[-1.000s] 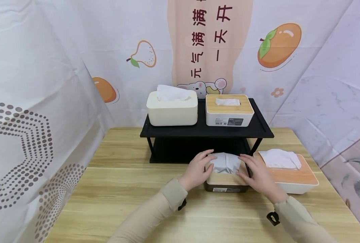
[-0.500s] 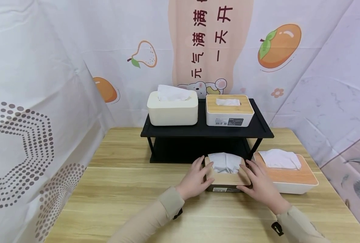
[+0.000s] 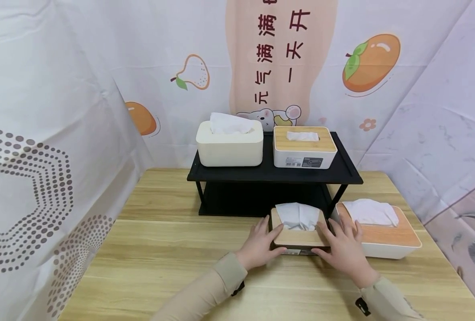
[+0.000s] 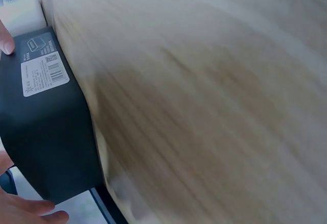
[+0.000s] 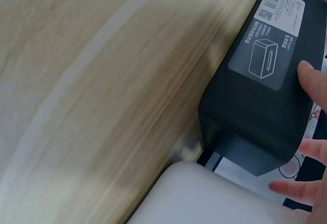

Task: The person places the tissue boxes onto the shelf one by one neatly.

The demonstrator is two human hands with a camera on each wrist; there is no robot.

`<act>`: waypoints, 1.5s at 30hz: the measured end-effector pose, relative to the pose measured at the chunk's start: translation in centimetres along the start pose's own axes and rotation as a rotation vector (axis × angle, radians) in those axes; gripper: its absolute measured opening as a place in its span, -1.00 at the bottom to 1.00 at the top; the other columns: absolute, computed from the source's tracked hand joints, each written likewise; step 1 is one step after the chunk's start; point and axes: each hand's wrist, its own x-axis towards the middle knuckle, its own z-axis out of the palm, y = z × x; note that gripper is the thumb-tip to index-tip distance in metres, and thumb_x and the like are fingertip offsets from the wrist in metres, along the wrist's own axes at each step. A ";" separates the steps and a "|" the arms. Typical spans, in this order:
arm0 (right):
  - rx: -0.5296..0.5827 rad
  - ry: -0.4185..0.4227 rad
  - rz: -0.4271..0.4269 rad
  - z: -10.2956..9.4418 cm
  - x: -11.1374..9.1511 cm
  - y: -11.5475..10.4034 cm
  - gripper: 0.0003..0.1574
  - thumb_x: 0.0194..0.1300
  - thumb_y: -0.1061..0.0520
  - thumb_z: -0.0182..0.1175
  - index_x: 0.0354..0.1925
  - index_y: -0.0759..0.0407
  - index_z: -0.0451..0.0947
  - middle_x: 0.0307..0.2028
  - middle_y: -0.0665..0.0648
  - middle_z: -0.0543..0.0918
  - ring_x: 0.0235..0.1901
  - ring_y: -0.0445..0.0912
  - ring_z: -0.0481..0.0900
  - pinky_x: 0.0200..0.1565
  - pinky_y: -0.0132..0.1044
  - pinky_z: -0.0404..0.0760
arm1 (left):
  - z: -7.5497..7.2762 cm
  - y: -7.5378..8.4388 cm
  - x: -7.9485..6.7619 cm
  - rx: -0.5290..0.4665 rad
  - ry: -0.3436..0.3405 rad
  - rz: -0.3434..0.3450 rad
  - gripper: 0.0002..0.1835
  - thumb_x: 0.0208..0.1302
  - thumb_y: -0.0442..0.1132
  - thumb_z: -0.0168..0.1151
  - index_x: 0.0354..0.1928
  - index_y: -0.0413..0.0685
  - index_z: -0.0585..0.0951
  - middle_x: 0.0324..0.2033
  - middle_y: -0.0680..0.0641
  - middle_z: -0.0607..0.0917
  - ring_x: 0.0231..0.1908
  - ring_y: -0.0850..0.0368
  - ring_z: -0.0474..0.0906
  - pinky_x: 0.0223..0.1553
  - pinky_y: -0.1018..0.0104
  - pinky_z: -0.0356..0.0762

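A dark tissue box (image 3: 297, 238) with a light wood lid and a white tissue (image 3: 297, 216) standing out of its slot sits on the table in front of the black rack. My left hand (image 3: 257, 245) holds its left end, with one finger over the lid and the thumb at the front. At the right end my right hand (image 3: 347, 249) grips it too; in the right wrist view the thumb (image 5: 312, 83) presses the labelled front face. The left wrist view shows the same dark box (image 4: 51, 122) with left-hand fingers (image 4: 30, 206) at its near end.
A two-tier black rack (image 3: 267, 174) carries a cream tissue box (image 3: 229, 149) and a white tissue box with a wood lid (image 3: 303, 156) on top. A white box with an orange-brown lid (image 3: 386, 238) stands close to my right hand. Printed cloth (image 3: 173, 40) hangs behind.
Both hands have come down and toward me from over the tissue, onto the ends and front of the dark box. The box has stayed nearly in place.
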 end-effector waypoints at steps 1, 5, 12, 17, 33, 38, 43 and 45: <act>-0.013 -0.004 0.002 0.0 0.0 -0.1 -0.13 -0.27 -0.21 0.46 0.05 0.06 0.51 -0.07 0.37 0.52 0.16 0.36 0.20 0.11 0.40 -0.07 | 0.1 0.0 0.0 0.004 -0.001 0.002 -0.29 0.28 0.29 -0.09 0.42 0.25 0.12 0.42 -0.31 -0.03 0.42 -0.25 -0.09 0.33 -0.21 0.03; -0.045 -0.027 0.012 0.0 -0.1 -0.5 -0.19 -0.22 -0.22 0.45 0.02 0.05 0.53 -0.11 0.35 0.54 0.11 0.36 0.27 0.10 0.41 -0.05 | 0.4 -0.1 0.1 0.022 0.003 0.006 -0.33 0.30 0.24 -0.08 0.40 0.24 0.16 0.40 -0.32 0.06 0.40 -0.23 -0.03 0.34 -0.16 0.06; -0.055 -0.036 0.039 0.3 -0.1 -0.9 -0.21 -0.22 -0.24 0.45 -0.02 0.10 0.57 -0.09 0.42 0.52 0.08 0.35 0.24 0.08 0.38 -0.09 | 0.2 -0.2 0.4 0.068 0.051 0.007 -0.36 0.26 0.24 0.01 0.35 0.25 0.27 0.33 -0.25 0.27 0.34 -0.19 0.15 0.30 -0.09 0.17; -0.048 -0.029 0.045 0.8 -0.1 -1.3 -0.18 -0.23 -0.22 0.45 0.01 0.10 0.55 -0.08 0.44 0.52 0.09 0.35 0.23 0.07 0.37 -0.09 | -0.2 -0.3 0.4 0.089 0.059 0.006 -0.37 0.24 0.24 0.04 0.33 0.25 0.31 0.30 -0.22 0.33 0.31 -0.20 0.21 0.29 -0.10 0.19; 0.018 0.004 0.028 2.0 0.0 -3.0 -0.16 -0.24 -0.13 0.50 0.05 0.14 0.54 0.00 0.49 0.46 0.12 0.32 0.27 0.05 0.24 0.21 | -1.4 -2.4 -0.9 -0.040 0.007 -0.012 -0.36 0.22 0.18 0.11 0.34 0.28 0.28 0.28 -0.21 0.37 0.33 -0.21 0.18 0.29 -0.07 0.21; 0.144 0.034 0.042 2.8 0.0 -3.2 -0.16 -0.27 -0.03 0.54 0.04 0.19 0.54 0.01 0.53 0.41 0.06 0.38 0.30 -0.03 0.27 0.27 | -1.4 -3.2 -1.0 -0.082 0.003 -0.016 -0.35 0.21 0.17 0.13 0.33 0.28 0.28 0.29 -0.21 0.36 0.33 -0.21 0.18 0.26 -0.08 0.26; 0.397 -0.055 0.175 3.5 0.0 -3.1 -0.17 -0.16 0.10 0.49 0.13 0.19 0.46 0.12 0.54 0.33 0.09 0.43 0.32 -0.01 0.28 0.37 | -1.4 -3.4 -1.1 -0.116 0.001 -0.016 -0.35 0.21 0.17 0.13 0.34 0.27 0.28 0.31 -0.24 0.32 0.34 -0.22 0.16 0.25 -0.08 0.28; 0.474 -0.093 0.214 3.7 -0.1 -2.8 -0.16 -0.10 0.11 0.46 0.18 0.16 0.40 0.14 0.47 0.38 0.11 0.37 0.38 -0.01 0.21 0.45 | -1.4 -3.4 -1.1 -0.125 -0.001 -0.020 -0.34 0.21 0.17 0.13 0.34 0.27 0.27 0.32 -0.24 0.31 0.35 -0.21 0.15 0.25 -0.08 0.28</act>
